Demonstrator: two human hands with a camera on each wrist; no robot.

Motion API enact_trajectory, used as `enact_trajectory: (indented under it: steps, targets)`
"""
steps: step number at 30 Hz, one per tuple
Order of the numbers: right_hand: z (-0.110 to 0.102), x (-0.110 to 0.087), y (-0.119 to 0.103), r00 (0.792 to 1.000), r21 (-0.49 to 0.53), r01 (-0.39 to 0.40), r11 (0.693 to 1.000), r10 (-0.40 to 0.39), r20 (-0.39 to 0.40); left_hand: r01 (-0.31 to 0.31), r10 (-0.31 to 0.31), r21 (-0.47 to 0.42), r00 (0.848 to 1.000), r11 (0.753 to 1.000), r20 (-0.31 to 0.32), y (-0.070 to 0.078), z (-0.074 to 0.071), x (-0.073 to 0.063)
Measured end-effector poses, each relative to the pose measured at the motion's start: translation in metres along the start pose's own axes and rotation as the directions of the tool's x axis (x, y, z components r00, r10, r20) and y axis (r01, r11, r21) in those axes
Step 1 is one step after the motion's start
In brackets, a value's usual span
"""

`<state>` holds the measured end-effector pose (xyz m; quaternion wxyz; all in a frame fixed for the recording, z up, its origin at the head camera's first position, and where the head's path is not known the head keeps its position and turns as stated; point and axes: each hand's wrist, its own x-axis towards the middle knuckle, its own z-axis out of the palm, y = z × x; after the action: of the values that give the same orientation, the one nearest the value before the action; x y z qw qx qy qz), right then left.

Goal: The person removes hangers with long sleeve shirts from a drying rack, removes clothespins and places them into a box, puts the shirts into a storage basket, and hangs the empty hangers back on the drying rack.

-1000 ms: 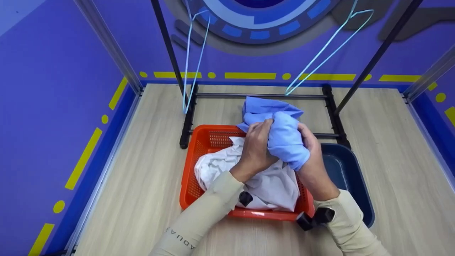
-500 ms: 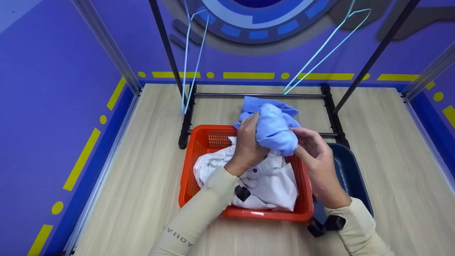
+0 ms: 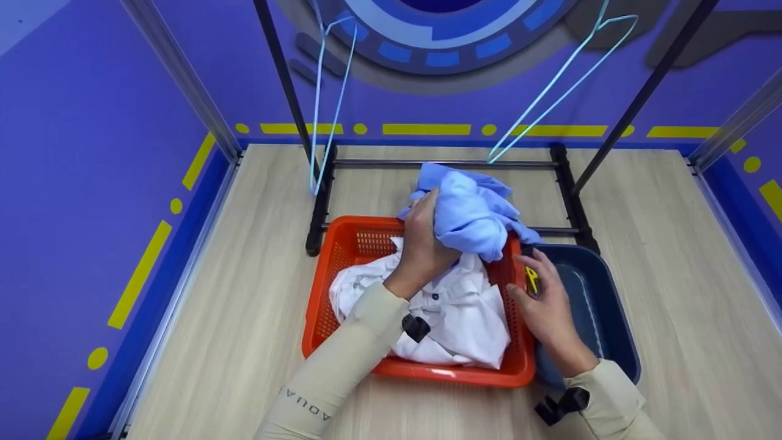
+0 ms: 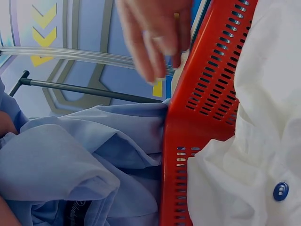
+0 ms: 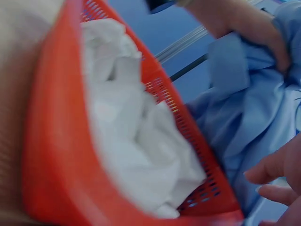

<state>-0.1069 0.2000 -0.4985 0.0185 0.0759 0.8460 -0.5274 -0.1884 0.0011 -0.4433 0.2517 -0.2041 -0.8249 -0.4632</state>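
Note:
My left hand [image 3: 423,241] grips a bunched light-blue shirt [image 3: 467,220] above the far edge of a red plastic basket [image 3: 452,374]. In the left wrist view, a dark label shows among the folds of the blue shirt [image 4: 122,141]. White clothing [image 3: 464,324] with a dark blue button lies crumpled in the basket. Apart from the shirt, my right hand [image 3: 547,308] holds nothing, its fingers loosely bent by the basket's right rim and above a dark blue basin [image 3: 602,305]. The right wrist view shows the right hand's fingers [image 5: 270,169] close to the hanging blue cloth.
Behind the basket stands a black rack, with its lower bar [image 3: 440,164] along the floor. Two light-blue hangers hang there, a left hanger [image 3: 316,122] and a right hanger [image 3: 544,110]. A small yellow item [image 3: 531,280] shows beside the basket, partly hidden by the right hand.
My right hand has let go of the blue shirt and moved down and right toward the basin. The left hand, still gripping the shirt, has shifted slightly left and up.

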Motion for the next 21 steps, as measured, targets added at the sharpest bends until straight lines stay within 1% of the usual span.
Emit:
enact_trajectory:
  steps: [4,7,12,17,21]
  targets:
    - [0.009,-0.002,0.009,1.000,-0.051,0.004,0.999,-0.003,0.025,-0.016,0.016,-0.006,1.000,1.000,-0.008,0.001,0.000,0.002]
    - [0.014,-0.004,0.013,0.999,-0.067,-0.001,0.998,0.004,0.037,-0.031,0.030,-0.012,0.999,0.999,-0.019,0.001,0.000,0.002]
    - [0.018,-0.005,0.016,0.997,-0.012,-0.040,0.999,0.040,0.071,-0.043,0.042,-0.041,0.998,0.998,-0.036,0.002,-0.002,0.005]
    - [0.019,-0.004,0.017,0.998,0.011,-0.030,0.999,0.029,0.063,-0.024,0.021,-0.094,0.999,0.995,-0.034,0.004,-0.006,0.007]
    - [0.018,-0.005,0.016,0.994,0.023,-0.068,0.997,0.066,0.083,0.027,-0.031,-0.160,0.999,0.987,-0.022,0.007,-0.011,0.009]
